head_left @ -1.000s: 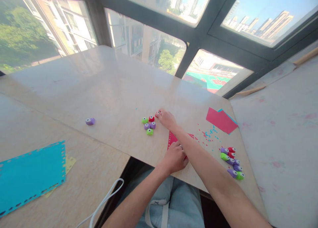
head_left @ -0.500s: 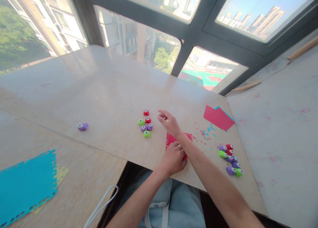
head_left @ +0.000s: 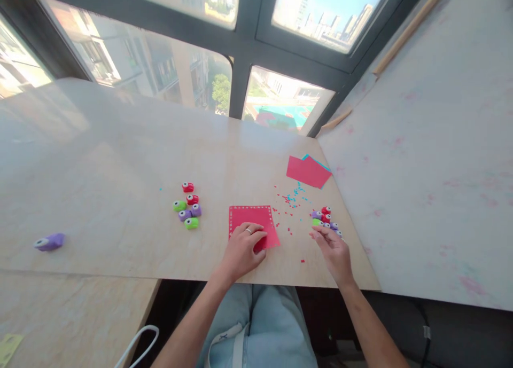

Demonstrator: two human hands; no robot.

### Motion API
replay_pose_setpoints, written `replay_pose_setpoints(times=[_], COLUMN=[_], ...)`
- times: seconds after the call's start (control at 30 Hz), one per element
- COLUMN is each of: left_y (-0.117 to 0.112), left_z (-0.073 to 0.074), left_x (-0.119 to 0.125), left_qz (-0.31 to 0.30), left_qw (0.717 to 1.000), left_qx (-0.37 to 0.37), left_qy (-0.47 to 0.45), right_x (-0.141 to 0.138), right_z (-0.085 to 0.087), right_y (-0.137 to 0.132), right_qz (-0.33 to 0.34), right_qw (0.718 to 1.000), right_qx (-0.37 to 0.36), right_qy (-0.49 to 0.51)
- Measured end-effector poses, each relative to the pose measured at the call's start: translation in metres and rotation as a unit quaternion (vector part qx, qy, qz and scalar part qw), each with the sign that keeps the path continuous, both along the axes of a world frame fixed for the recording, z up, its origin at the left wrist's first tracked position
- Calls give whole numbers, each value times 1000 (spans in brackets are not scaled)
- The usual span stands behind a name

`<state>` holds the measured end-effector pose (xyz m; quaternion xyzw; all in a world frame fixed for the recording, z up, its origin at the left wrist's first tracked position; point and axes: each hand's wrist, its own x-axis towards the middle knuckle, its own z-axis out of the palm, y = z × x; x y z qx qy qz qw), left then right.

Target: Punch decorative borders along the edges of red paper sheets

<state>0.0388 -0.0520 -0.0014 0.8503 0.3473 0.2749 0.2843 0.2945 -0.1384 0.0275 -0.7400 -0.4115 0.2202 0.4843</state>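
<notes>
My left hand [head_left: 243, 246] rests on a red sheet of paper [head_left: 252, 214], pressing it to the table with fingers bent and thumb apart. Small punched holes run along the sheet's edges; my hand covers its lower left part. To the right, my right hand [head_left: 332, 250] hovers by a cluster of small craft punches [head_left: 326, 218] in red, purple and green, partly hiding them. Its fingers are bent, thumb and index tips close but seemingly apart, with nothing visible between them. Tiny red and blue paper bits [head_left: 294, 195] lie between the sheet and that cluster.
A second group of punches [head_left: 191, 210] stands left of the sheet, and a larger purple punch [head_left: 49, 242] lies farther left. Red cards [head_left: 308, 171] with blue beneath lie at the back right. A white cable [head_left: 140, 340] hangs near the table edge; a wall [head_left: 417, 197] rises at right.
My right hand has moved from beside the left punch group across to the right cluster. My left hand stays on the red sheet. The view has turned right; the blue sheet has left it.
</notes>
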Motion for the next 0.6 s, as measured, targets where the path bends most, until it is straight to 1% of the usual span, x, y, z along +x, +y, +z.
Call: replay_pose_setpoints(times=[0.1, 0.17, 0.27, 0.4, 0.5, 0.6], left_y=[0, 0, -1, 0, 0, 1], left_z=[0, -1, -1, -1, -1, -1], left_x=[0, 1, 1, 1, 1, 2], left_qz=[7, 11, 11, 7, 6, 7], left_qw=[1000, 1000, 1000, 1000, 1000, 999], left_qx=[-4, -3, 3, 13, 17, 16], left_qy=[-2, 0, 6, 12, 21, 29], right_x=[18, 22, 22, 21, 21, 20], right_z=[-13, -22, -36, -49, -51, -50], right_y=[-23, -35, -47, -51, -48, -46], right_qz=[-44, -71, -90, -114, -135, -141], right_qw=[998, 995, 991, 987, 985, 979], right_qx=[5, 18, 39, 50, 56, 75], right_qy=[-36, -64, -89, -97, -97, -127])
